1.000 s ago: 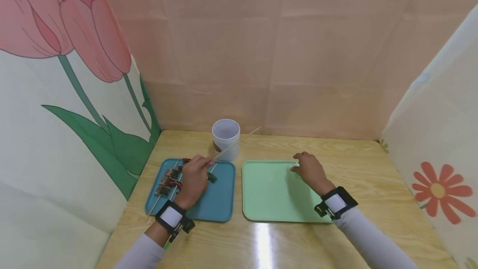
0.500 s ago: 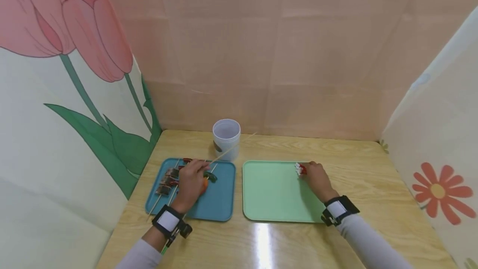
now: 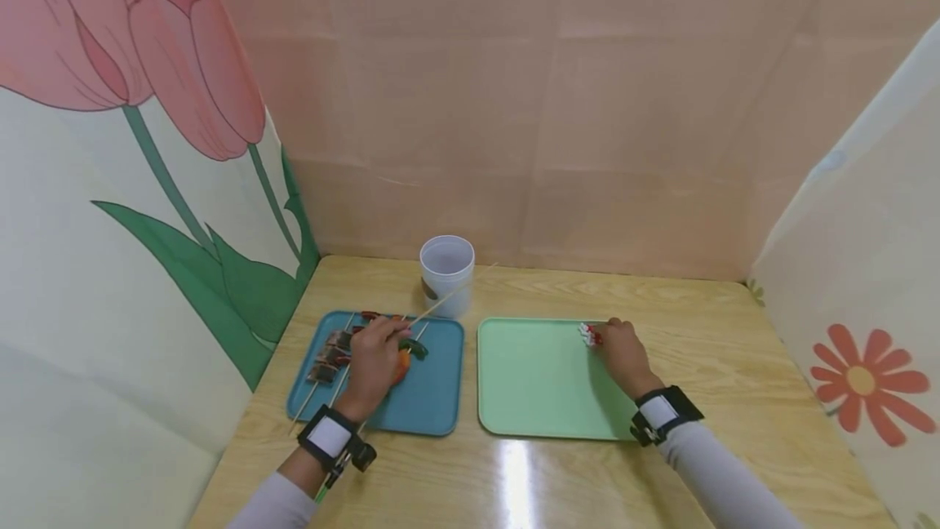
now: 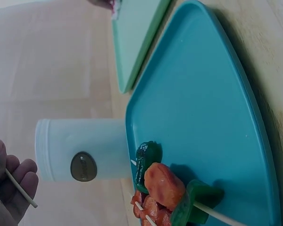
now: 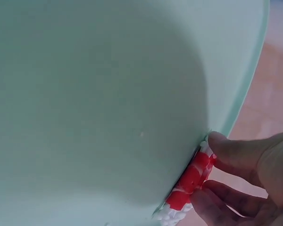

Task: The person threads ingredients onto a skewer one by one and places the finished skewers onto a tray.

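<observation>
Above the blue tray (image 3: 433,398), my left hand (image 3: 376,362) pinches a bare wooden skewer (image 3: 451,295) that slants up to the right. The left wrist view shows its blunt end (image 4: 30,201) sticking out past the fingers. At the back right of the green tray (image 3: 529,382), the thumb and fingers of my right hand (image 3: 624,353) pinch a red and white piece (image 5: 191,181). Its middle is smooth red and its ends are knobbly white. The piece lies against the tray surface. What kind of food it copies, I cannot tell.
Loaded skewers lie on the blue tray's left half, with dark chunks (image 3: 330,353), a green pepper piece (image 4: 148,157) and an orange-red piece (image 4: 164,186). A white cup (image 3: 450,272) stands behind that tray. Printed cloth walls (image 3: 543,145) enclose the wooden table (image 3: 587,480).
My right hand has lowered slightly rightward and now grips the red and white piece, which shows clearly. The skewer in my left hand has dipped a little, its far tip shifting left and down.
</observation>
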Tool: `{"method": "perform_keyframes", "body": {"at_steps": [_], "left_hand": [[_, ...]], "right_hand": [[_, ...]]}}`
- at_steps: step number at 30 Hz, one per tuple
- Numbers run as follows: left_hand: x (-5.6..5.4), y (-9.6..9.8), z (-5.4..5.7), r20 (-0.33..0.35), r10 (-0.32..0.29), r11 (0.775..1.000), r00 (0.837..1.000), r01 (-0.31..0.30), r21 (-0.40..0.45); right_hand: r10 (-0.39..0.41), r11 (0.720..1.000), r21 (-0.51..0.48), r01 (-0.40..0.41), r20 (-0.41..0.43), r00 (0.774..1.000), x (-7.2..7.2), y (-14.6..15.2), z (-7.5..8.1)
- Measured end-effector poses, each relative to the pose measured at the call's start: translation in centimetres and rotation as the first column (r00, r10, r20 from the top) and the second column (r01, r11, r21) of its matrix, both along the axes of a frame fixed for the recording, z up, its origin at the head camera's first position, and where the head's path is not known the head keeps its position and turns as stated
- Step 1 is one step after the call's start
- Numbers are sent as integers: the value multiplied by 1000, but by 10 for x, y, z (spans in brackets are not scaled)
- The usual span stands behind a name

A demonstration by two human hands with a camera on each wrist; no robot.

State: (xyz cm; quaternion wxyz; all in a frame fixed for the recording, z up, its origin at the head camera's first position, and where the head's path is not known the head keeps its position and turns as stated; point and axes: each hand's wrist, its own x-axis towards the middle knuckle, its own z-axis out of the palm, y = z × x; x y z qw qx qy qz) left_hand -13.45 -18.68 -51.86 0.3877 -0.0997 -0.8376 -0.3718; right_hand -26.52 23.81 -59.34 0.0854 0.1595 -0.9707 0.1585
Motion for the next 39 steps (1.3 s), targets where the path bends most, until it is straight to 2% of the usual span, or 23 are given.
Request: {"method": "perform_keyframes", "body": {"at_steps": [7,12,16,19,22,27,31,39], "left_hand": [[-1,0,-1,16,10,1000,1000,-10,19],[0,1,-1,40,14,1000,999,-14,11],[-1,-1,0,9,2,1000,1000,-2,23],[-1,-3,2,-19,6,1000,1000,-5,29],[-1,-5,2,-11,17,1000,1000,-17,23],[1,-5,0,17,11,999,1000,-12,37],[1,-5,-2,5,-11,998,1000,11,69],[0,-7,-2,-13,-21,996,1000,22,81]], "right_hand": [[8,999,-32,-9,-18,1000,1,-7,5],[-15,1000,12,15,-24,1000,7,3,9],[1,1000,30,0,-16,1000,12,16,9],[38,999,28,-38,-22,999,12,21,8],[47,999,30,-46,-26,999,11,22,6],[0,996,85,4,-48,999,10,22,0],[-18,990,136,29,-85,996,11,24,-2],[48,988,152,-37,-65,997,7,27,-8]]}}
